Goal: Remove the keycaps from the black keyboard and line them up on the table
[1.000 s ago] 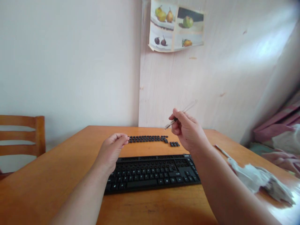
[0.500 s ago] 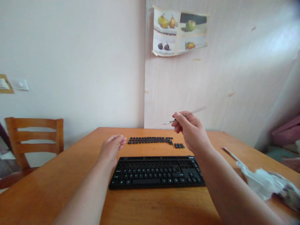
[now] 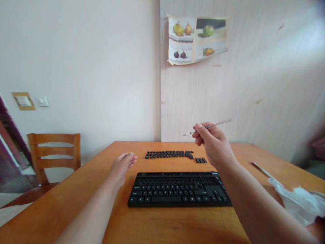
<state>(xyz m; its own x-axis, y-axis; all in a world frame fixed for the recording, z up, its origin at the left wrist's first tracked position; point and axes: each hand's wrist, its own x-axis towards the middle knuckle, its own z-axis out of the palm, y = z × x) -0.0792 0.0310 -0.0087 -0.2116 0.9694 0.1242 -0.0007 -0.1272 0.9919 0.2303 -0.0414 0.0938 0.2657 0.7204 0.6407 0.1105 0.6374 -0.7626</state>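
A black keyboard (image 3: 167, 199) lies on the wooden table between my forearms. Its upper rows show bare sockets, while the lower rows and the space bar have their keys. Beyond it, loose black keycaps (image 3: 165, 154) are laid out in rows. My right hand (image 3: 212, 140) is closed on slim metal tweezers (image 3: 220, 122), held in the air above the keyboard's far right. A tiny pale bit shows at their tip, too small to name. My left hand (image 3: 123, 165) hovers left of the keycap rows, thumb and fingers pressed together; anything inside is hidden.
A smaller group of keycaps (image 3: 201, 160) sits right of the rows. At the table's right are a thin pale stick (image 3: 262, 170) and a crumpled plastic bag (image 3: 297, 201). A wooden chair (image 3: 56, 139) stands at the left. Fruit pictures (image 3: 197, 40) hang on the wall behind.
My view has turned slightly left, so the table and keyboard sit farther right. My left hand is a little farther from the keycaps. Both hands keep their grip, the right still with the tweezers.
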